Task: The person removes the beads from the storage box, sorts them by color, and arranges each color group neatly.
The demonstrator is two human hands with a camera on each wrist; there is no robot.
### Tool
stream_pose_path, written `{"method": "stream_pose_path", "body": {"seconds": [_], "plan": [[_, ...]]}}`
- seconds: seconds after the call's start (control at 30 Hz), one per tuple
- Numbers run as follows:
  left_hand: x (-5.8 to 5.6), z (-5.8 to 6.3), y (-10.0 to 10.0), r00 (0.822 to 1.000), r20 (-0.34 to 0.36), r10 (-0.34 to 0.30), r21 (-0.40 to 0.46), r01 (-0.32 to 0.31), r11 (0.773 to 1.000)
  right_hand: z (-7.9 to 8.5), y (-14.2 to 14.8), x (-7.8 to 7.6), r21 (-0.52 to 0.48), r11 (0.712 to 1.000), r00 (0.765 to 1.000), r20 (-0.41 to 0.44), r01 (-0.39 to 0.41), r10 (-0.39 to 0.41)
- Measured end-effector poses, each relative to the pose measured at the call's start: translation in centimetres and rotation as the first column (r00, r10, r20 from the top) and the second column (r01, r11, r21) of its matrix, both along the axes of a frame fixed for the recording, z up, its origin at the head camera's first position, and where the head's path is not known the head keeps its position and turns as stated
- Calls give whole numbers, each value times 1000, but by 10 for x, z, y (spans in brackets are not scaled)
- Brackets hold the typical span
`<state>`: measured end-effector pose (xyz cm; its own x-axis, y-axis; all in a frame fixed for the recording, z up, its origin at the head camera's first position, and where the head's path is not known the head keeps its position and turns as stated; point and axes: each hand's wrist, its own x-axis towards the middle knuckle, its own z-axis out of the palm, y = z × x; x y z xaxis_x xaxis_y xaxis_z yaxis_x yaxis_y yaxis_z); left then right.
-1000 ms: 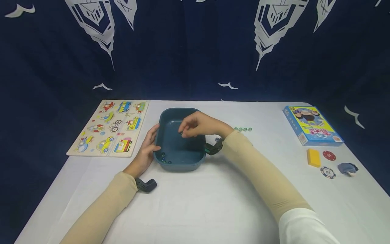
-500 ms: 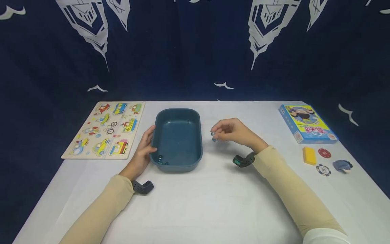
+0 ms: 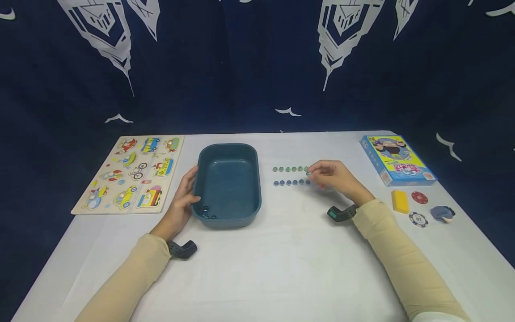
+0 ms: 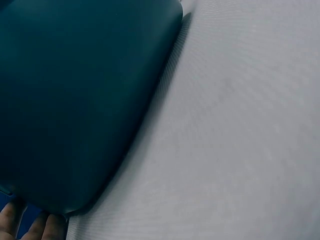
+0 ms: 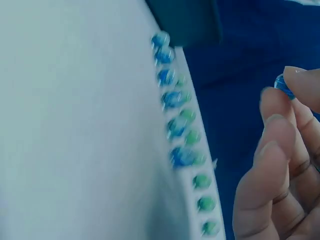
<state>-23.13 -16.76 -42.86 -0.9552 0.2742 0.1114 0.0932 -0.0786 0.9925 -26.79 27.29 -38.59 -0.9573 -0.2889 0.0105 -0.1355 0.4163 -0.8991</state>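
My left hand [image 3: 178, 206] grips the left wall of a dark teal plastic tub [image 3: 257, 179], thumb over the rim and fingers along the outside. Several dark marbles [image 3: 205, 212] lie in the tub's near left corner. In the right wrist view, a blue glass marble [image 5: 283, 86] is pinched between the thumb and forefinger of my right hand [image 3: 335, 178]. That hand is at the right end of two rows on the white table: green marbles [image 3: 287, 169] behind, blue marbles [image 3: 289, 182] in front. Its fingers hide part of the green row in the head view.
A wooden vehicle puzzle board [image 3: 132, 174] lies left of the tub. On the right are a blue and yellow game box [image 3: 398, 160], a yellow block [image 3: 400, 201], a red chip [image 3: 420, 197], a white and dark chip [image 3: 418, 219] and a small blue-grey object [image 3: 442, 213].
My right hand has moved from over the tub to the right, carrying a marble to the end of the rows, which now show. The left hand keeps its grip on the tub.
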Motion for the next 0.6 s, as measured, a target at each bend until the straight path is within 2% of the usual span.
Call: {"method": "stream_pose_path", "body": {"seconds": [0.13, 0.3, 0.47, 0.6], "plan": [[1, 1, 0, 1000, -3, -2, -2, 2, 1000, -9, 8, -1, -4, 998, 998, -1, 67, -67], [1, 1, 1, 1000, -8, -5, -14, 5, 1000, -23, 17, -4, 14, 992, 992, 38, 122, -123], [1, 1, 1, 1000, -8, -7, -10, 6, 1000, -31, 21, -4, 67, 989, 990, 46, 133, -136], [0, 1, 0, 1000, -12, -4, -6, 4, 1000, -33, 20, -4, 128, 981, 988, 19, 146, -150]]}}
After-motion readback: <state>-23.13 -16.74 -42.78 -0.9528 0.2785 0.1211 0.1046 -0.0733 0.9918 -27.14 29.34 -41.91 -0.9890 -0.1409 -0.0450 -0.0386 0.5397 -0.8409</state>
